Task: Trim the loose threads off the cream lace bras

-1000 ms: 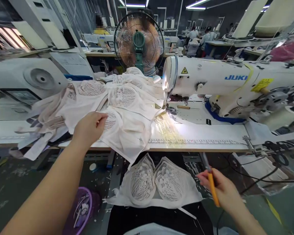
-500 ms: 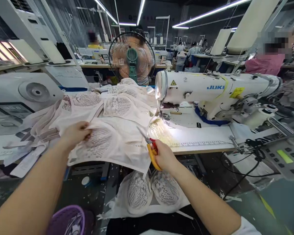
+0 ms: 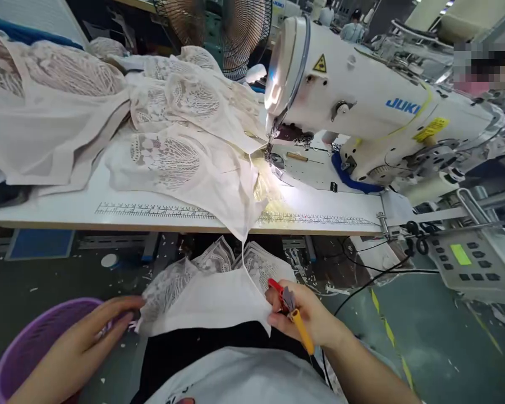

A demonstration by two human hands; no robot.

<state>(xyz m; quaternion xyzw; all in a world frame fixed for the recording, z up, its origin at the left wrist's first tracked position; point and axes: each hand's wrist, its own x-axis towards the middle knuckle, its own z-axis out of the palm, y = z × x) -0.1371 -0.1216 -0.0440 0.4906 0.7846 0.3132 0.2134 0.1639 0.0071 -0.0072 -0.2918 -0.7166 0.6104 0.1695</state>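
A white lace bra (image 3: 219, 297) lies across my lap, partly folded, with lace cups at its upper side. My right hand (image 3: 303, 317) is closed around scissors (image 3: 295, 314) with red and orange handles, folded back in the palm. Its fingertips are at the bra's right corner. My left hand (image 3: 90, 336) is at the bra's left edge, fingers stretched out and thumb apart; whether the fingertips touch the fabric is hard to see. Another white bra (image 3: 180, 163) lies on the table, and a thin white strip (image 3: 246, 258) hangs from it down to the lap.
A white JUKI sewing machine (image 3: 353, 95) stands on the table (image 3: 67, 207), its needle area lit. More pale bras (image 3: 63, 112) are heaped at the left and back. A fan (image 3: 214, 33) is behind. A purple basket (image 3: 23, 342) stands at lower left, and a control box (image 3: 467, 258) at right.
My left hand has let go of the bra on the table and come down to the lap. My right hand has moved down with the scissors. The view has tilted downward.
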